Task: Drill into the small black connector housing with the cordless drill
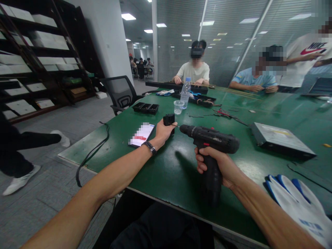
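In my right hand (211, 160) is a black cordless drill (218, 138), its grip wrapped by my fingers and its chuck pointing left. My left hand (164, 133), with a dark watch on the wrist, is closed on a small black box-shaped part (169, 119) above the green table (166, 173). The drill's thin bit reaches close to that part; whether the two touch I cannot tell. Beside my left forearm lies a phone (142, 135) with a lit screen.
A clear cup (178, 107) and plastic bottle (185, 93) stand beyond my hands, near a black tray (145, 108). A metal-cased drive (282, 140) and white-blue gloves (298, 207) lie right. A cable (93, 152) crosses the left edge. Several people are around; an office chair (120, 91) stands left.
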